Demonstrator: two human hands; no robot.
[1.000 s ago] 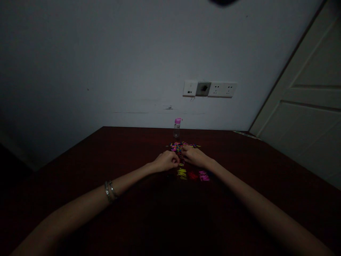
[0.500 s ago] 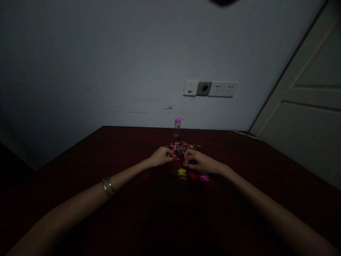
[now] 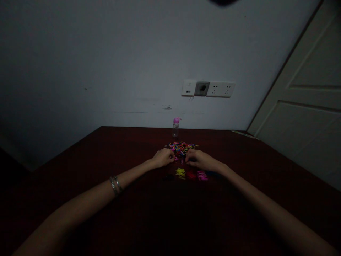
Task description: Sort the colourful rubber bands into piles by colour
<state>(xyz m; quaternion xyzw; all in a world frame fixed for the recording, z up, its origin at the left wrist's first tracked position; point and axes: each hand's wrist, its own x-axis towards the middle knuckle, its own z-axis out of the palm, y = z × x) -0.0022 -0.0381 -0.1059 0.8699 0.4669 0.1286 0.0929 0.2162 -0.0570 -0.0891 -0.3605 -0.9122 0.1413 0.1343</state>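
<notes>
A loose, mixed pile of small coloured bands (image 3: 181, 148), which look like rubber bands, lies on the dark red table. At its left edge is my left hand (image 3: 163, 158), fingers curled together by a pink band. My right hand (image 3: 199, 159) is at the pile's right side, thumb and fingers bent toward each other; what they pinch, if anything, is too small to tell. Sorted by colour, a yellow group (image 3: 180, 173), a red group (image 3: 190, 175) and a pink group (image 3: 202, 175) lie nearer me. A dark group (image 3: 169, 176) left of the yellow is barely visible, and blue bands (image 3: 213, 173) lie under my right wrist.
Behind the pile stands a clear bottle (image 3: 175, 131) with a pink lid. The table (image 3: 128, 142) meets a pale wall with a row of sockets (image 3: 207, 89). A white panelled door (image 3: 306, 103) stands at the right.
My right hand has drawn slightly back from the pile's edge, its fingers closer to the table. My left hand stays by the left edge. The view has shifted a little.
</notes>
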